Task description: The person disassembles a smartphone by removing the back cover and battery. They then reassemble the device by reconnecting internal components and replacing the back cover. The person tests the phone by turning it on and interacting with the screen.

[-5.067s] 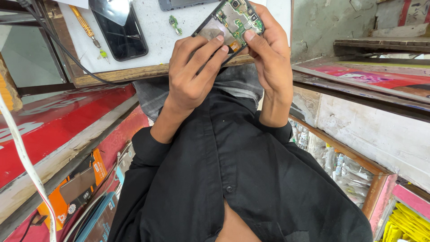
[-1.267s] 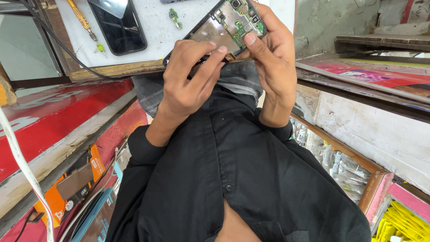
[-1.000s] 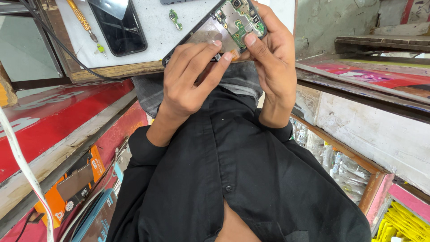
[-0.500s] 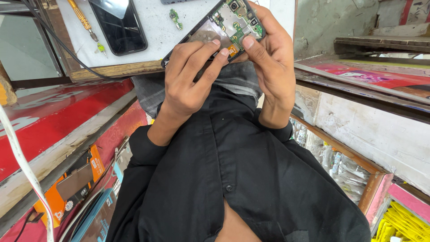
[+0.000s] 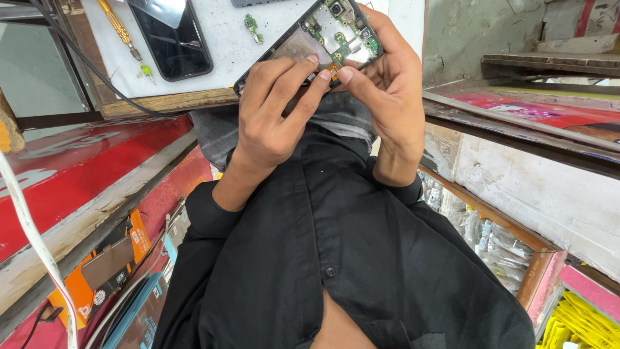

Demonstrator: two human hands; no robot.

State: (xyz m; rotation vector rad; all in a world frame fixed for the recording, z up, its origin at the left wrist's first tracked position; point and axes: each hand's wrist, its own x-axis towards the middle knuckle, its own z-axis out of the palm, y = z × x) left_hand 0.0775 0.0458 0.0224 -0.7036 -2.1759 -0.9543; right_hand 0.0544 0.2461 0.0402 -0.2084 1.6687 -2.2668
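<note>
The left hand [image 5: 274, 123] has slid its fingertips up onto the opened black phone with bare green circuit board [image 5: 310, 42]. The right hand [image 5: 387, 84] stays clamped round its edge, thumb pressing beside the left fingers, so the work is now on the orange flex strip [image 5: 332, 66].

The opened phone [image 5: 316, 35] is partly hidden under the left hand [image 5: 274, 113] and right hand [image 5: 387, 84], its lower end covered, while the screwdriver [image 5: 116, 26] runs off the top edge

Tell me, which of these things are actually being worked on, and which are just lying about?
In hand:
opened phone, circuit board showing
left hand, fingers on it
right hand, gripping it

Lying about:
black phone
screwdriver
small green board
black cable
orange box
</note>
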